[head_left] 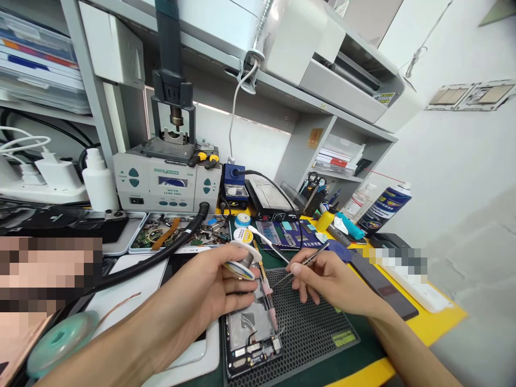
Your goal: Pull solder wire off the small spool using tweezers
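My left hand (209, 287) is closed round a small white spool (241, 260) of wire or braid, held just above an opened phone (252, 328). The phone lies face down on a black perforated mat (314, 322) with its inner boards showing. My right hand (330, 279) pinches metal tweezers (300, 267), whose tips point left and down toward the top of the phone. A thin pink and tan tool (268, 293) lies along the phone's right edge.
A grey rework station (167, 183) with a hot-air nozzle stands at the back, its black hose (161, 252) crossing a parts tray (177, 231). A blue soldering stand (236, 185), a spray can (382, 207), a white bottle (99, 180) and a teal tape roll (60, 341) surround the mat.
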`<act>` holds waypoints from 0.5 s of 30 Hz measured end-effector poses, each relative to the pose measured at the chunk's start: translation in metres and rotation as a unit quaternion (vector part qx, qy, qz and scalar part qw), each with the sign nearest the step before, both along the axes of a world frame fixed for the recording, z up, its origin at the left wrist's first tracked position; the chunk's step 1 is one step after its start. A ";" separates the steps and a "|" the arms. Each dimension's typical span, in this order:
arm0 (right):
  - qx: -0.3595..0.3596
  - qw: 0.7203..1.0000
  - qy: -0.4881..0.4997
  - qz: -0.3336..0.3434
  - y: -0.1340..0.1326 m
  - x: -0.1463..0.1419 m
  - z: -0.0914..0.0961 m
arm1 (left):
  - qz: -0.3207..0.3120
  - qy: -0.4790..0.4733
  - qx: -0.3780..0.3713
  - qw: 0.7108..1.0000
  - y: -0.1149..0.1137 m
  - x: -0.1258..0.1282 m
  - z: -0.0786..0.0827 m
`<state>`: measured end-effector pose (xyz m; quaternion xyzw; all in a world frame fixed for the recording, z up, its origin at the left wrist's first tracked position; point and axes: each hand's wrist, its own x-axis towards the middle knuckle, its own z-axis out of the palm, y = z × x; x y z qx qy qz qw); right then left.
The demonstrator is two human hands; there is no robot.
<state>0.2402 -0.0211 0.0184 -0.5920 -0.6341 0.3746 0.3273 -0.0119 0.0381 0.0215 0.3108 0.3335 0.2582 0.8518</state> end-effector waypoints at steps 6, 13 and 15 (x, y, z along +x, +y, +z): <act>0.070 0.996 0.037 -0.040 0.003 -0.005 -0.007 | 0.024 0.004 0.013 1.000 0.003 0.001 -0.006; 0.087 0.996 0.013 -0.018 -0.001 -0.017 -0.021 | 0.045 0.026 0.013 0.999 0.000 0.002 0.001; 0.089 0.996 -0.007 -0.010 -0.003 -0.017 -0.021 | 0.045 0.032 0.014 0.998 -0.002 0.002 0.003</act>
